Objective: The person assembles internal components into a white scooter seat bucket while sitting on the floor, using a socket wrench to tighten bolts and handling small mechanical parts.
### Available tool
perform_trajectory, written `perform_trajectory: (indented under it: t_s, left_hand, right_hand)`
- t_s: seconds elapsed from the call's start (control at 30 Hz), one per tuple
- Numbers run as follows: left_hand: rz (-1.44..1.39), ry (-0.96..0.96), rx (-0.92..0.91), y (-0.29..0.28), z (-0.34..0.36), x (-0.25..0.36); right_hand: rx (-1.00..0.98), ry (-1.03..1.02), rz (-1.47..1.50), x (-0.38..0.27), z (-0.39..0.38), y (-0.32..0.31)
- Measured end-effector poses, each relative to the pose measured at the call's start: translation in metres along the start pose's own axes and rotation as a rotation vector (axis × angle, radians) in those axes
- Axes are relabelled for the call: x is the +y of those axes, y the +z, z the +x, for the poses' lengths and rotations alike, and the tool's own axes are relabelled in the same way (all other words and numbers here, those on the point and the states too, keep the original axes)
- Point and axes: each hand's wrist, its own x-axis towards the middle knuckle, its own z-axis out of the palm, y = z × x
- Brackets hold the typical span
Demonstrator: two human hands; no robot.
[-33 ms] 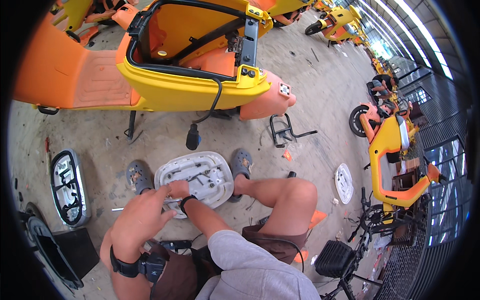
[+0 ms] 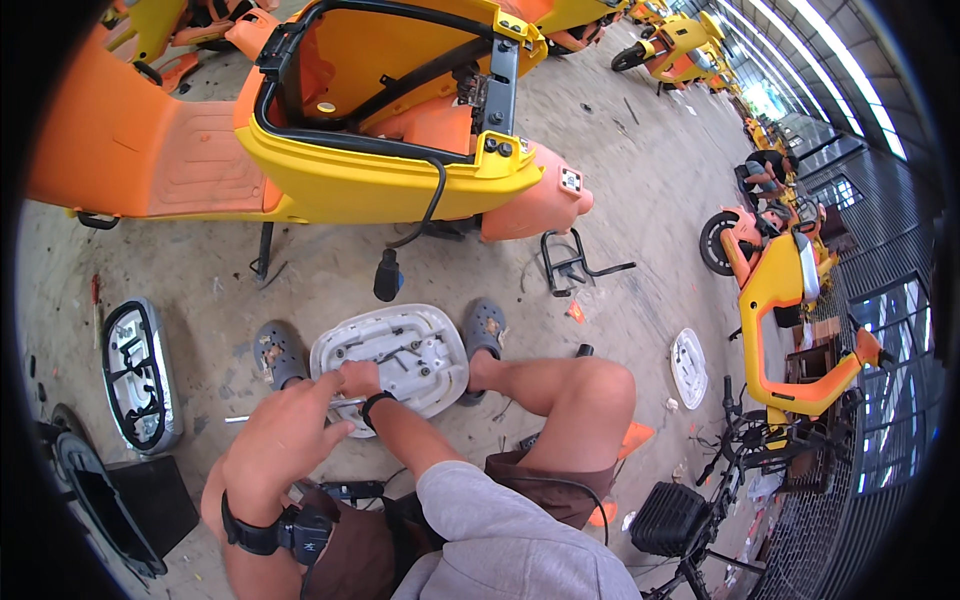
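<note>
Landmark: the white seat base plate (image 2: 400, 355), laid underside up on the concrete floor (image 2: 640, 200) between the person's two grey clogs (image 2: 278, 352).

Far left of the plate, a second seat pan with a dark rim (image 2: 140, 375) is seen lying flat on the floor. Below it, a black panel (image 2: 110, 505) is set at the frame edge, well apart from the plate.

Just left of the plate's near edge, the left hand (image 2: 285, 435) is held over a thin metal tool (image 2: 345, 403); the fingers are curled around its handle end, so the grip is closed on the tool. A black wrist strap (image 2: 285, 535) is worn on that forearm.

At the plate's near-left corner, the right hand (image 2: 358, 380) is pressed onto the plate surface, fingers bunched at the tool's tip. Whether anything is pinched there cannot be told. A black band is worn on this wrist.

Behind the plate, an orange and yellow scooter body (image 2: 350, 170) is parked with its seat well open; a black cable with a plug (image 2: 388, 275) hangs from it toward the plate.

Right of the plate, the bent bare knee (image 2: 580, 390) is seen. Farther right, a small white plate (image 2: 688, 365) lies on the floor, and another yellow scooter (image 2: 790, 300) stands beyond.
</note>
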Motion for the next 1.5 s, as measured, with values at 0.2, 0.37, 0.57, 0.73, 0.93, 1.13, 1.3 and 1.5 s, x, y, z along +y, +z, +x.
perform_trajectory:
  t_s: [0.2,0.37,0.57,0.73,0.93,1.13,1.3,1.5]
  left_hand:
    - [0.039,0.008,0.012,0.000,-0.003,0.003]
    - [0.042,0.032,0.014,0.004,0.001,0.002]
    - [0.032,0.051,0.051,0.005,-0.001,0.001]
    - [0.061,0.037,0.048,0.003,-0.004,0.002]
    - [0.011,0.079,0.058,-0.001,-0.004,0.000]
    - [-0.036,0.128,0.069,0.008,-0.002,-0.011]
    - [0.107,0.152,0.095,0.011,-0.001,-0.015]
    - [0.086,0.127,0.071,0.013,-0.002,-0.017]
  right_hand:
    - [0.001,0.013,0.047,0.002,0.005,0.010]
    - [0.167,0.009,-0.044,0.004,0.001,0.016]
    - [0.098,-0.023,0.006,0.011,0.006,0.023]
    - [0.086,0.010,0.022,0.008,0.010,0.024]
    - [0.060,-0.050,-0.019,0.017,0.002,0.020]
    - [0.026,-0.092,-0.008,0.013,0.002,0.024]
    - [0.072,-0.112,-0.017,0.018,-0.002,0.022]
    - [0.079,-0.158,-0.046,0.021,-0.014,0.026]
